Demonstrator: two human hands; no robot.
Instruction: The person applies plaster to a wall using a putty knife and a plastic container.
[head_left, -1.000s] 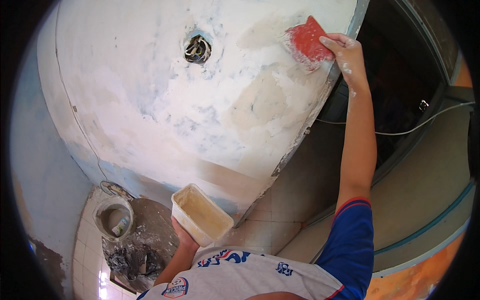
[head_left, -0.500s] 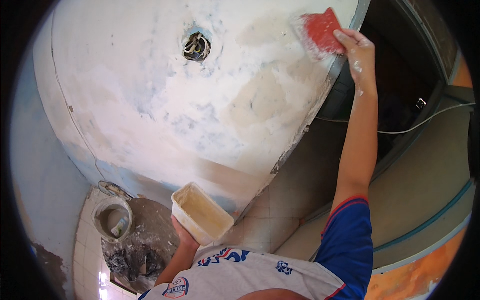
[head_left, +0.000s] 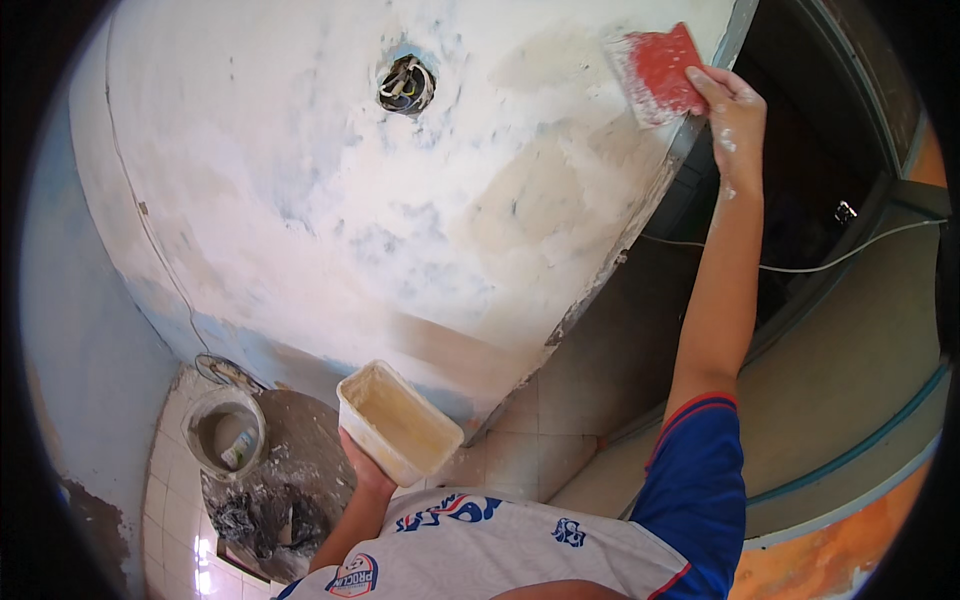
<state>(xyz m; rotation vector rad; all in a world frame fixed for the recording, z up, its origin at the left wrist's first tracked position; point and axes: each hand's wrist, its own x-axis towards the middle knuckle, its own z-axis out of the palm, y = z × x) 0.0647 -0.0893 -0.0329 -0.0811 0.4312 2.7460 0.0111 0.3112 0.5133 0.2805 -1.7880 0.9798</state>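
Observation:
A red flat plastic scraper (head_left: 664,72), smeared with white filler, lies against the wall near its right edge. My right hand (head_left: 733,108) pinches it by the right side, with white smears on the hand and wrist. Low in front of my body, my left hand (head_left: 368,466) grips a white rectangular tub (head_left: 400,424) from its left side and below. Pale residue coats the tub's inside, and its mouth is tilted toward the wall. The patchy white wall (head_left: 330,170) carries beige filler patches around the scraper.
Wires poke from a round hole (head_left: 407,86) in the wall. A bucket (head_left: 224,432) holding a small container stands at lower left by a dirty round surface (head_left: 300,440) with a crumpled black bag (head_left: 265,520). A dark doorway borders the wall's right edge; a pale cable (head_left: 850,258) crosses there.
My right hand and the scraper appear slightly farther right and lower, while the wall hole has also shifted right in view. The tub sits slightly farther left, still in my left hand.

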